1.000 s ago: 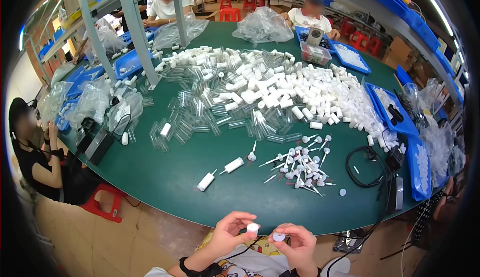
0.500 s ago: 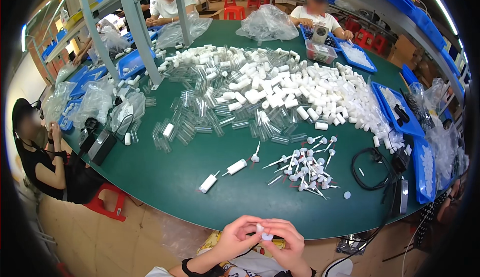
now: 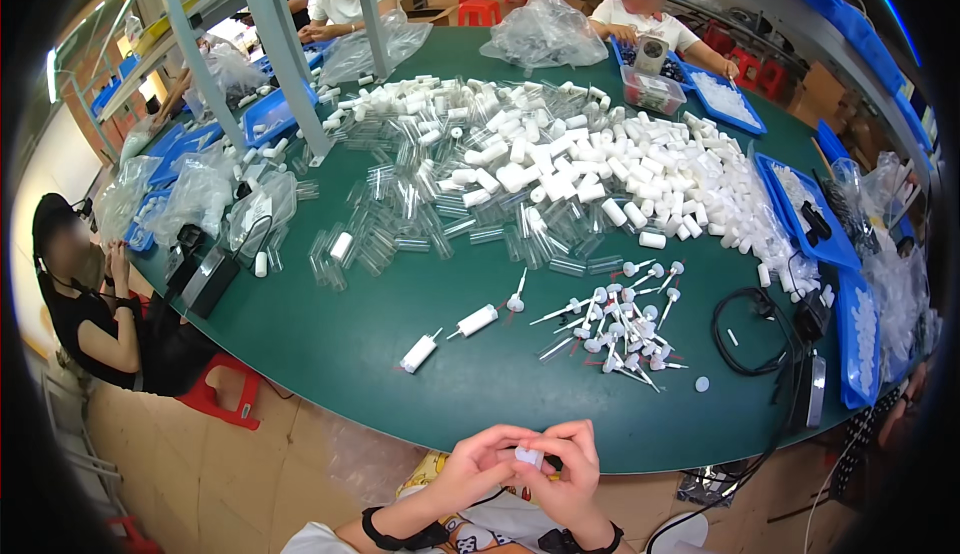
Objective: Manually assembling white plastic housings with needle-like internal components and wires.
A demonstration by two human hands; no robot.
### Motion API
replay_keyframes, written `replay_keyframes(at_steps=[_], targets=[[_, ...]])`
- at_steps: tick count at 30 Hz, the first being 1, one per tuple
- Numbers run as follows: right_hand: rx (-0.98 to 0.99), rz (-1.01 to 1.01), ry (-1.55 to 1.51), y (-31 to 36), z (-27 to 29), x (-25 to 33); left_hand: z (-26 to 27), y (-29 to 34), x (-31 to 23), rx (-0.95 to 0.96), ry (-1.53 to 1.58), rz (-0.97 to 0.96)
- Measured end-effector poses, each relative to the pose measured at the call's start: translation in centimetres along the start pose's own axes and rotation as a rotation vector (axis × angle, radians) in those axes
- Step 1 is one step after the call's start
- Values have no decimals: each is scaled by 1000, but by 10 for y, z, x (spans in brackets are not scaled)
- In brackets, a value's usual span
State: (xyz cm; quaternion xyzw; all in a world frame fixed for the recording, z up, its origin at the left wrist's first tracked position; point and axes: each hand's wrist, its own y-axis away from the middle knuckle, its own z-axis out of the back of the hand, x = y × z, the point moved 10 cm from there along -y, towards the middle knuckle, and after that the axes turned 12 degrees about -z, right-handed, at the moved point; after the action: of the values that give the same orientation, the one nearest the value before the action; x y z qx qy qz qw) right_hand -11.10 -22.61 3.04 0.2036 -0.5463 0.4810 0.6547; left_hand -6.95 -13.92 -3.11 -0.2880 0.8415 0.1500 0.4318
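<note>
My left hand (image 3: 478, 472) and my right hand (image 3: 568, 474) meet just off the near table edge, both with curled fingers. Between their fingertips they pinch a small white plastic part (image 3: 529, 457) with a pale round face; the fingers cover much of it. Beyond them on the green table (image 3: 330, 374) lie two white cylinders with thin stems, the nearer one (image 3: 420, 354) and the farther one (image 3: 477, 321). A single white stemmed piece with a round cap (image 3: 516, 299) lies beside them. To the right is a loose heap of similar stemmed pieces (image 3: 620, 329).
A big pile of white cylinders (image 3: 560, 159) and clear tubes (image 3: 400, 219) spreads across the table. A black cable (image 3: 722, 339) coils at right, near blue trays (image 3: 858, 339). A small pale disc (image 3: 702, 384) lies nearby. Other people sit around the table.
My right fingers have closed in over the white part, and its pale round face has turned. The whole view has shifted slightly; the things on the table look unmoved.
</note>
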Motion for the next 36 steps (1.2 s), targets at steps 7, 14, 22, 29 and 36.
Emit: replay_keyframes(at_steps=[7, 14, 22, 29, 36], targets=[[-30, -166, -365, 3, 4, -21, -11, -2, -1, -2, 42, -8], [-74, -209, -533, 5, 12, -29, -18, 0, 2, 68, -60, 15], [-35, -283, -506, 5, 10, -35, -14, -3, 9, 35, -87, 18], [103, -284, -642, 5, 3, -31, -16, -7, -2, 48, 13, -16], [127, -270, -618, 1, 3, -32, -6, -4, -13, 12, -28, -95]])
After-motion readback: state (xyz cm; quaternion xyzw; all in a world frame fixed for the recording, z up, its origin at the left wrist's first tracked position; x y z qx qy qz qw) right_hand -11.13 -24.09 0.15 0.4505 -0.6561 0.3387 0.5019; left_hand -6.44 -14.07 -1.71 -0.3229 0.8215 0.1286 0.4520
